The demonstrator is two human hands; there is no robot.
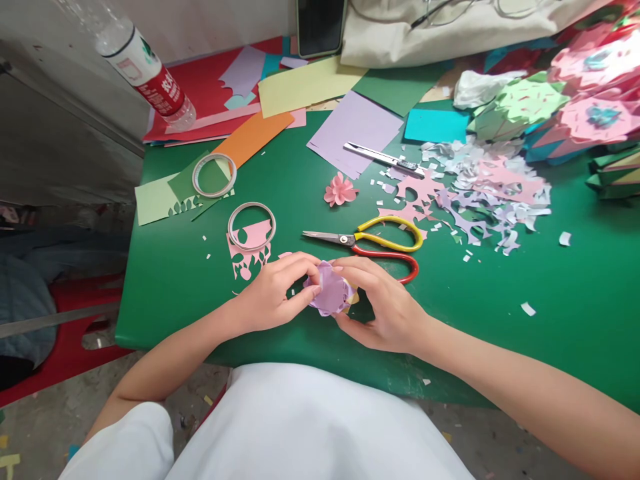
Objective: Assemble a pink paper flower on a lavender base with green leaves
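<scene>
Papercraft (333,291) (lilac) sits between left and right fingers (359,274).

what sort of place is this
Probably a papercraft work table, perhaps in a classroom or workshop: yellow-and-red-handled scissors, a utility knife and a pink paper flower lie on its green top.

"What is carrying everything?"

"A green tabletop (480,327). Scissors (350,239) with one yellow and one red handle are lying mid-table, and a pink paper flower (341,191) is resting just beyond them."

"What is lying to the right?"

"A heap of cut paper scraps (505,183) is spreading there, and a turquoise card (436,125) is lying just behind its left end."

"And leftward?"

"A pink cut-out sheet (257,233) is lying flat, and an orange strip (253,139) is stretching toward the back."

"Coloured bits (9,460) are lying on the grey floor (45,417) too."
</scene>
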